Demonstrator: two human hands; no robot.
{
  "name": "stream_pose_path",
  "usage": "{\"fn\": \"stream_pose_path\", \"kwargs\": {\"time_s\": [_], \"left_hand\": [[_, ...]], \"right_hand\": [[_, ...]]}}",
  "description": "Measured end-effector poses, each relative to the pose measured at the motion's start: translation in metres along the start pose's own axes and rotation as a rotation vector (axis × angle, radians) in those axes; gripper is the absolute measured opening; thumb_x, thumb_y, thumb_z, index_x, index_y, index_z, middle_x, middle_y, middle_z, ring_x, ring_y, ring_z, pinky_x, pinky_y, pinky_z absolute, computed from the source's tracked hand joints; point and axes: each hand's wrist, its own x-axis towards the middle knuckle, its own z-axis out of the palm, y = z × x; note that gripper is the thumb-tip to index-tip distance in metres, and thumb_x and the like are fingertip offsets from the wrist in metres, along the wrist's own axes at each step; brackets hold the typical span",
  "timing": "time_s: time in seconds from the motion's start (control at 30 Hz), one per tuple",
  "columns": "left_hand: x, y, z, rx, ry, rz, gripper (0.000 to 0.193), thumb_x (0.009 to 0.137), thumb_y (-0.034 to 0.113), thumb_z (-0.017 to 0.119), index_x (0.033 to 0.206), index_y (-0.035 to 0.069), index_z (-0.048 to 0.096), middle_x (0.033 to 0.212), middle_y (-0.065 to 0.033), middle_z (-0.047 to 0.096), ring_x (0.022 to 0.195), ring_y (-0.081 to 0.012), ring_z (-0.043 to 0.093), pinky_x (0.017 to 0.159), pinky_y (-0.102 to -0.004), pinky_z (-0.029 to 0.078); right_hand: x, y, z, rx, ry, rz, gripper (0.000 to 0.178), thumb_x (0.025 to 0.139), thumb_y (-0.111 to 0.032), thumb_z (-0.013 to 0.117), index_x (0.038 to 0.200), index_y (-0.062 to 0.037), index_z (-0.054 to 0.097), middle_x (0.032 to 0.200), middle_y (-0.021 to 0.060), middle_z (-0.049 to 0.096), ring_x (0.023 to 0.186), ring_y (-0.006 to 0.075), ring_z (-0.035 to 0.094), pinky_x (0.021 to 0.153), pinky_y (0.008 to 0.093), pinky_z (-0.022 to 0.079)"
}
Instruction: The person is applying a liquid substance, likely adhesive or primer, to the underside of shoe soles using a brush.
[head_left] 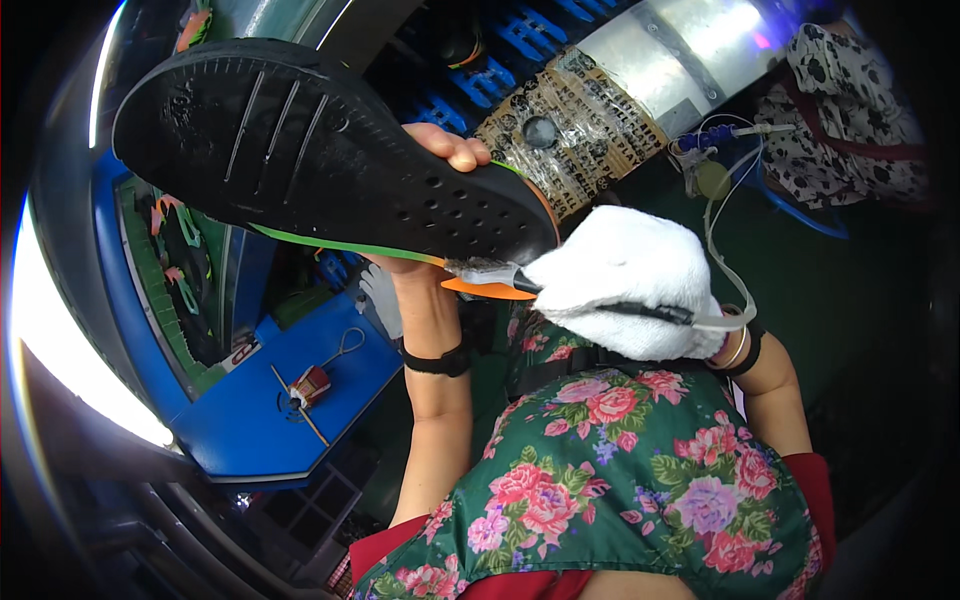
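My left hand (447, 147) grips a shoe (330, 160) from behind, its black outsole turned up toward me. Fingertips curl over the shoe's far edge, while the palm is mostly hidden beneath it. Green and orange trim shows along the sides, and an orange flap sticks out near the narrower end. White terry cloth, a glove or a wrap, covers my right hand (630, 280), whose fingers are hidden. It is closed on a brush (497, 274) with a dark handle, fed by a clear tube (742, 310). The bristles touch the sole's near edge at its right end.
A blue ledge (270, 420) at left carries a small red-and-white object with a wire loop (310, 385). Beside it, a conveyor opening (180, 270) holds colourful shoe parts. A taped cardboard-covered duct (575, 125) and blue racks (530, 35) stand beyond the shoe. Patterned fabric (850, 110) hangs at far right.
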Motion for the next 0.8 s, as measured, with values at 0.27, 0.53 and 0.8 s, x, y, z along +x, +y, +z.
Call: {"fn": "stream_pose_path", "kwargs": {"time_s": [0.27,0.53,0.8], "left_hand": [[0.006,0.003,0.002,-0.007,-0.031,0.015,0.083,0.107,0.066,0.057,0.126,-0.014,0.065,0.116,-0.0256,0.069,0.111,-0.0388,0.072,0.106,-0.0532,0.056],[0.012,0.005,-0.001,0.032,-0.080,0.034,0.084,0.108,0.066,0.054,0.125,-0.015,0.066,0.119,-0.0254,0.069,0.108,-0.0371,0.071,0.106,-0.0530,0.055],[0.016,0.003,-0.001,-0.007,-0.039,0.030,0.085,0.109,0.067,0.050,0.125,-0.015,0.066,0.120,-0.0254,0.069,0.108,-0.0367,0.071,0.106,-0.0527,0.054]], "right_hand": [[0.002,-0.003,-0.001,-0.070,-0.038,-0.054,0.024,0.081,-0.004,0.091,0.105,-0.0079,0.087,0.108,0.0108,0.084,0.092,0.0282,0.079,0.079,0.0386,0.063],[0.004,-0.005,-0.001,-0.110,-0.026,-0.092,0.024,0.081,-0.007,0.092,0.105,-0.0095,0.087,0.107,0.0110,0.084,0.089,0.0279,0.078,0.077,0.0386,0.063],[0.002,-0.003,-0.002,-0.106,-0.012,-0.083,0.026,0.081,-0.007,0.090,0.106,-0.0116,0.086,0.108,0.0099,0.084,0.086,0.0276,0.077,0.075,0.0370,0.063]]}}
